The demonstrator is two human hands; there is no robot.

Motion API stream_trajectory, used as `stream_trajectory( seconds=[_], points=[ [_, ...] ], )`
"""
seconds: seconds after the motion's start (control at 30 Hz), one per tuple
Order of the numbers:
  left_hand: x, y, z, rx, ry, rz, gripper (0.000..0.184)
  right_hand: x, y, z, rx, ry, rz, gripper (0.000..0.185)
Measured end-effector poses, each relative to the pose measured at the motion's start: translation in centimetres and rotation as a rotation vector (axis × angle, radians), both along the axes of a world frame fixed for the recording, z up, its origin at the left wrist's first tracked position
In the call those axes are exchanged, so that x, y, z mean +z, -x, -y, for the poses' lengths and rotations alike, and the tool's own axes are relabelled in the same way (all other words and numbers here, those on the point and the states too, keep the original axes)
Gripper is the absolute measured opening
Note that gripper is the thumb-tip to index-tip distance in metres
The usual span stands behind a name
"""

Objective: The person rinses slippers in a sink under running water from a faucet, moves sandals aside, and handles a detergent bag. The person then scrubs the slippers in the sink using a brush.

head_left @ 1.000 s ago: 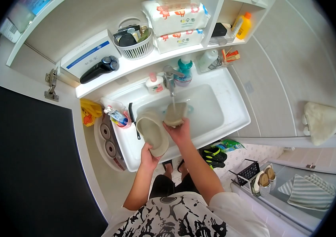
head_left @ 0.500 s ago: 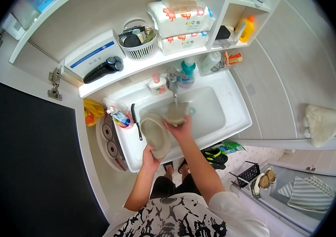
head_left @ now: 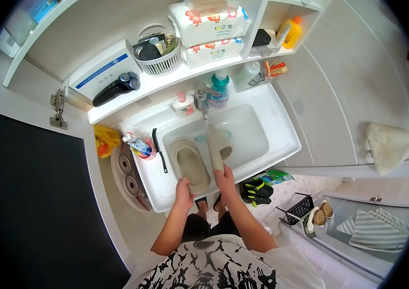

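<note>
A beige slipper [head_left: 191, 161] lies over the left side of the white sink [head_left: 285, 137], an oval face with a sunken, darker middle turned up. My left hand [head_left: 184, 193] is closed on its near end. In my right hand [head_left: 224, 179] is a second beige slipper [head_left: 214, 149], turned on edge so its opening shows on the right. Its far end is under the thin stream from the metal faucet [head_left: 200, 90]. A slim black brush [head_left: 159, 150] rests on the left part of the sink's rim.
A pink cup [head_left: 147, 150] with tubes stands at the left rim. Behind are a soap pump bottle [head_left: 184, 105] and a teal bottle [head_left: 219, 89]. Above hangs a shelf with a shaver [head_left: 117, 88], a basket [head_left: 167, 62] and wipes packs [head_left: 214, 50]. A cabinet door [head_left: 36, 192] stands open left.
My right hand has turned its slipper from lying across under the faucet to on edge, pointing away, and drawn back nearer to me. My left hand still grips the other slipper.
</note>
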State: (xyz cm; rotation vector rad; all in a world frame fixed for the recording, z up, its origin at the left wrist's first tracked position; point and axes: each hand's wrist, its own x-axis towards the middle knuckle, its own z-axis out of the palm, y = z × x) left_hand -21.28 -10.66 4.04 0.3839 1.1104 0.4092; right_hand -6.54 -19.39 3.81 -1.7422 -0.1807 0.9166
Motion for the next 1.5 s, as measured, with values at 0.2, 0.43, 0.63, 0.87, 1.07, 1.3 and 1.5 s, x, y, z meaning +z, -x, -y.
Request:
stream_trajectory(
  seconds=[0.2, 0.43, 0.63, 0.87, 1.07, 1.3, 1.5],
  points=[
    [1.3, -0.9, 1.1, -0.011, -0.012, -0.028, 0.042, 5.4, 2.1, 1.1, 0.202, 0.313, 0.677, 0.06],
    [2.3, -1.2, 1.5, -0.023, -0.048, -0.128, 0.047, 5.7, 0.3, 1.2, 0.322, 0.32, 1.049, 0.055],
    [1.7, -0.3, 1.1, 0.0, -0.112, -0.193, 0.05, 4.0, -2.2, -0.1, 0.474, 0.263, 1.177, 0.053],
    [0.8, 0.8, 0.7, 0.036, -0.115, -0.154, 0.052, 2.1, -2.8, -1.7, 0.573, 0.259, 1.179, 0.05],
    [1.2, 0.6, 0.5, 0.025, -0.125, -0.081, 0.053, 2.5, -2.7, -1.2, 0.54, 0.275, 1.133, 0.051],
    [2.0, -2.1, 0.4, -0.035, -0.101, -0.006, 0.046, -0.4, -3.9, 2.7, 0.163, 0.181, 0.924, 0.044],
    [-0.3, -5.0, 0.2, -0.071, 0.023, 0.122, 0.045, -1.7, -3.1, 3.3, -0.114, -0.009, 0.013, 0.045]
  ],
)
